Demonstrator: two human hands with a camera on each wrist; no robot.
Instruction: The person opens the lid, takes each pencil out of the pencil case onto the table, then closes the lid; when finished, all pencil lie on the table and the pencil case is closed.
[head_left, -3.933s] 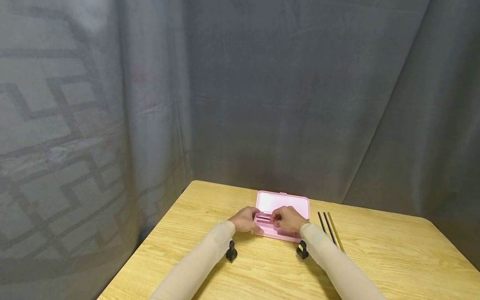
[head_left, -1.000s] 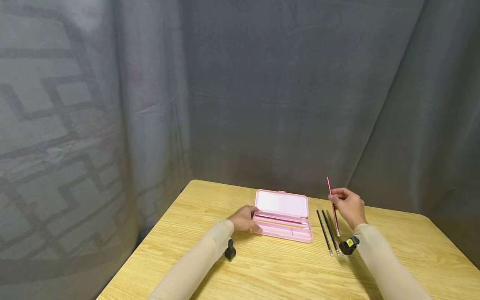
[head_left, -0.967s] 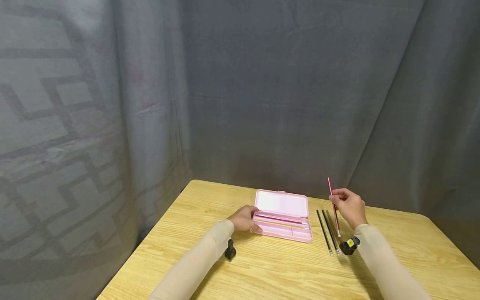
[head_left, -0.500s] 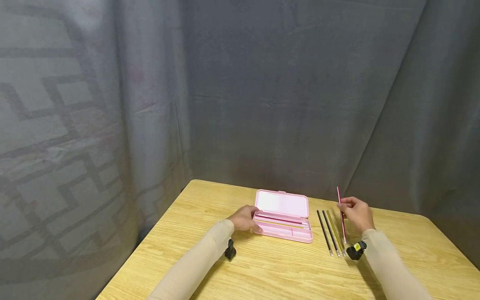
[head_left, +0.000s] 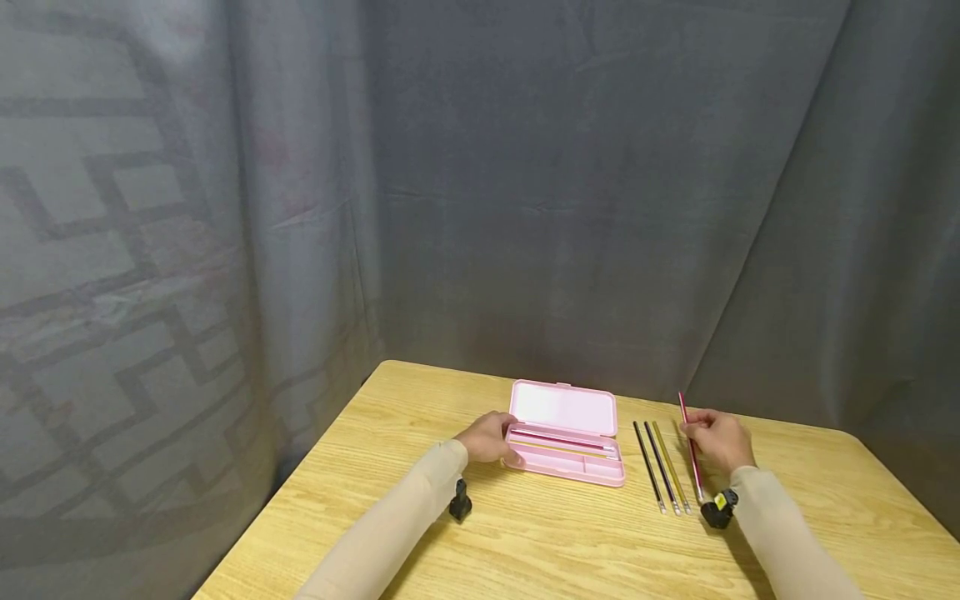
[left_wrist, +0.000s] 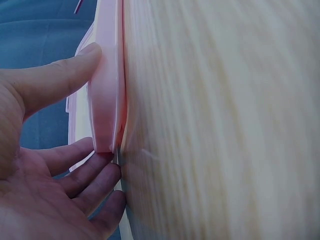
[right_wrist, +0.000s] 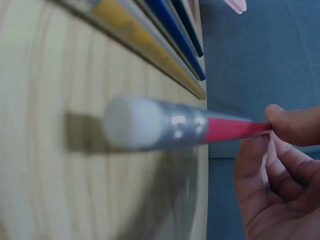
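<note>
An open pink pencil case [head_left: 566, 446] lies on the wooden table [head_left: 525, 533] with pencils in its tray. My left hand [head_left: 491, 437] holds the case's left end [left_wrist: 106, 100], thumb on top and fingers below. My right hand [head_left: 718, 440] pinches a red pencil [head_left: 691, 446] with a white eraser end [right_wrist: 132, 122], held low over the table just right of three pencils [head_left: 662, 467] lying side by side: black, dark blue and yellow [right_wrist: 145, 45].
Grey curtains [head_left: 570, 192] hang behind the table. Small black wrist cameras [head_left: 460, 505] sit by both forearms. The table's right edge [head_left: 900, 492] lies beyond my right hand.
My right hand took the red pencil from the case, carried it right and lowered it toward the table beside the three pencils. The left hand stayed on the case.
</note>
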